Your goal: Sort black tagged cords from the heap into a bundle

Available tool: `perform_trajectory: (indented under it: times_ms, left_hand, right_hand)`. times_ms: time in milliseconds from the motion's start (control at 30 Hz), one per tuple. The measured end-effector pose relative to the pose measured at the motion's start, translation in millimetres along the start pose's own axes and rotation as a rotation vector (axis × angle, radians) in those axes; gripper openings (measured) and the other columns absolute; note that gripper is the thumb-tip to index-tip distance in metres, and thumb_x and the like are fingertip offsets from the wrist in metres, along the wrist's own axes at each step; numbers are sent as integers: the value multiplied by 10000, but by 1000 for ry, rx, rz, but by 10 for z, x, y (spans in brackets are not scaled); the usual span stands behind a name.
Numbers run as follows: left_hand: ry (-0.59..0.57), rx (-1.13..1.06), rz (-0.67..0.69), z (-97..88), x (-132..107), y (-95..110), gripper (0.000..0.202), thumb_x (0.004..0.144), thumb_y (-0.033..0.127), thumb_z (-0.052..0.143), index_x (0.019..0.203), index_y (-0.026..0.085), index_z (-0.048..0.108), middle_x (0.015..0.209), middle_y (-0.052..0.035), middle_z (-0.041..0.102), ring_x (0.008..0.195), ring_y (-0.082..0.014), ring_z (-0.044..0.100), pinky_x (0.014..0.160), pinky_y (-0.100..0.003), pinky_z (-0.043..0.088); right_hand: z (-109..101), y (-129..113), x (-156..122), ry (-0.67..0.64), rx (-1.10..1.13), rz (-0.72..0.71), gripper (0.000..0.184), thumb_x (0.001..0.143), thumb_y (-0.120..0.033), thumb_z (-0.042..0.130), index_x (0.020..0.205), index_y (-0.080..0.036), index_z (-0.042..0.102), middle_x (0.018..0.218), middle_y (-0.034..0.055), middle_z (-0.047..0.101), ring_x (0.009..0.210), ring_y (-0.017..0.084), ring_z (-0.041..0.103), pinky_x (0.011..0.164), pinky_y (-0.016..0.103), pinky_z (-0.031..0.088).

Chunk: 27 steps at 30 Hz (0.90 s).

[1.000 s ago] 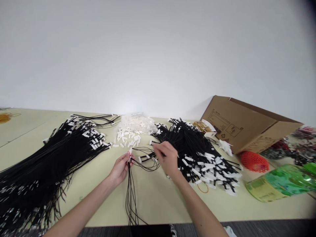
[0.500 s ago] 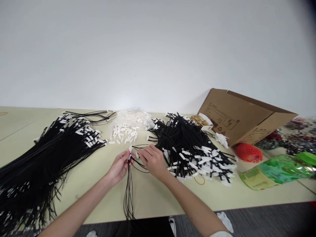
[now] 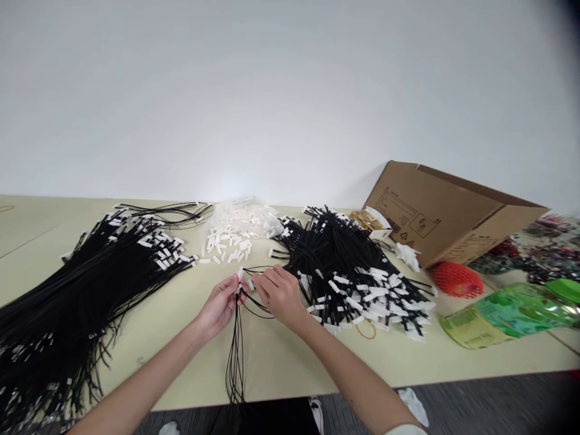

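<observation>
My left hand (image 3: 222, 305) is closed in a pinch around a white connector (image 3: 240, 275) with thin black wires (image 3: 235, 356) running from it. These wires hang down over the table's front edge. Just to the right, my right hand (image 3: 280, 294) has its fingers bent together at more black wires (image 3: 259, 307), with a small white end (image 3: 251, 284) by the fingertips. Its exact hold is partly hidden by the fingers. Beyond the hands lie loose white connectors (image 3: 229, 244), spilling from a clear plastic bag (image 3: 247, 217).
Large bundles of white-ended black wires (image 3: 104, 272) cover the left side; another wire pile (image 3: 335, 248) lies to the right. Further right are a cardboard box (image 3: 435, 211), a red foam net (image 3: 457, 280) and a green bottle (image 3: 507, 314). A rubber band (image 3: 366, 330) lies near the right pile.
Hardly anything differs. Both hands keep their place and hold, and the hanging wires have shifted very slightly to the left.
</observation>
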<state>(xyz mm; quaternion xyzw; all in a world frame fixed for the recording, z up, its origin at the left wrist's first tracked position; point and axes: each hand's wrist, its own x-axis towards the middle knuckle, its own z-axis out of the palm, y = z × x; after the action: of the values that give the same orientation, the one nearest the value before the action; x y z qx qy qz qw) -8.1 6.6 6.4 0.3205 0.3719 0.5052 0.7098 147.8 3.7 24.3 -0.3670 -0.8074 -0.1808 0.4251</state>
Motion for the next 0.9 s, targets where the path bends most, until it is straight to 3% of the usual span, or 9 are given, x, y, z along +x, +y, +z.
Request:
perform_trajectory:
  times_ms: [900]
  left_hand:
    - [-29,16,-10,-7,-2,-6,219,690,329,664,679,119,602,589,-3,575,454,-61,482,423,-160,357]
  right_hand:
    - [46,-14,-49,-23,57,33,213,862,-183,448,679,-178,558,615,19,512,610,131,429,584,265,361]
